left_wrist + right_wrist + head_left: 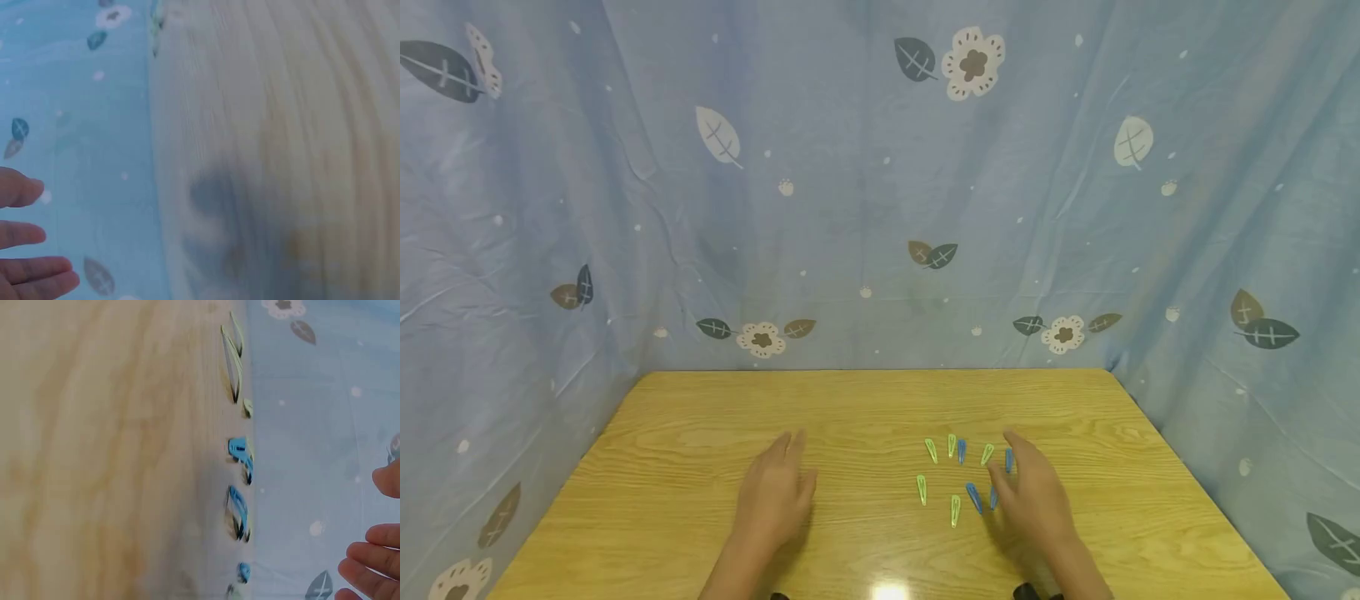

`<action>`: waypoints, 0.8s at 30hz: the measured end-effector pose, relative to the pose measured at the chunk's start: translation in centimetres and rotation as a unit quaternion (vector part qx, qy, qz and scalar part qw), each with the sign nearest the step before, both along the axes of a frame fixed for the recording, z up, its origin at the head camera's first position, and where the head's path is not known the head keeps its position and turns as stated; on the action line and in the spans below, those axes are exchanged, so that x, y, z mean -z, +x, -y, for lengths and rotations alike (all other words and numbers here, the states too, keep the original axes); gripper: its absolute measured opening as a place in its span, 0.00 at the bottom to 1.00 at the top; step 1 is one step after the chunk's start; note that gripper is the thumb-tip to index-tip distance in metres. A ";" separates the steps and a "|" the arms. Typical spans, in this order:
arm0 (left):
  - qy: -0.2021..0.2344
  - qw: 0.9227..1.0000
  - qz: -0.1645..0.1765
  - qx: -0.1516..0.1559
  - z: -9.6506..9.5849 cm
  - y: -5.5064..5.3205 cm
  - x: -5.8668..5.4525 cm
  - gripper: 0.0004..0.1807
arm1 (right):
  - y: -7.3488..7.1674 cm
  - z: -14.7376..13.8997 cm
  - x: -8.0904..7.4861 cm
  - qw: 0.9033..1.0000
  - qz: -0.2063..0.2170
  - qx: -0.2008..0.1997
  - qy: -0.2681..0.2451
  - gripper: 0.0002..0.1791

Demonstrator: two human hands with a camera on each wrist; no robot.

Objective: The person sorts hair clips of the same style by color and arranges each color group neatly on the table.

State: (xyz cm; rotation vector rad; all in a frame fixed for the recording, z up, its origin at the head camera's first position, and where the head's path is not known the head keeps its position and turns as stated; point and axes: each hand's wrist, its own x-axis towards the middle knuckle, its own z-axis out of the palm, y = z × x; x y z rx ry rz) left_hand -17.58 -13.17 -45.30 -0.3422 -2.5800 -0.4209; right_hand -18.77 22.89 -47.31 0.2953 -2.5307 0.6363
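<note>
Several snap hair clips lie scattered right of the table's middle, some light green, like the green clip (955, 510), and some blue, like the blue clip (973, 497). Over their right side hovers my right hand (1036, 498), fingers extended and holding nothing. Its thumb side partly covers another blue clip (993, 498). In the right wrist view a blue clip (237, 509) lies left of the spread fingers (369, 562), apart from them. My left hand (772, 493) is above the left half of the table, empty, with fingers fairly straight; its fingertips (59, 265) show in the left wrist view.
The wooden table (700, 417) has a bright light reflection at its front edge. A blue curtain (865, 167) with leaves and flowers closes off the back and both sides. Dark objects, partly cut off, show beside both wrists at the bottom edge.
</note>
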 end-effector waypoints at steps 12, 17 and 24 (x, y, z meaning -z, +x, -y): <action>0.204 0.956 0.181 0.104 -4.3 0.0 1.3 0.29 | 1.3 -2.4 0.4 0.993 0.073 0.023 -0.095 0.25; 0.271 0.928 0.191 0.169 -5.9 -0.5 2.3 0.26 | 1.8 -2.8 1.1 0.987 0.091 0.031 -0.129 0.24; 0.334 0.888 0.227 0.220 -8.7 -1.1 3.3 0.24 | 2.3 -3.5 1.3 0.976 0.111 0.051 -0.181 0.22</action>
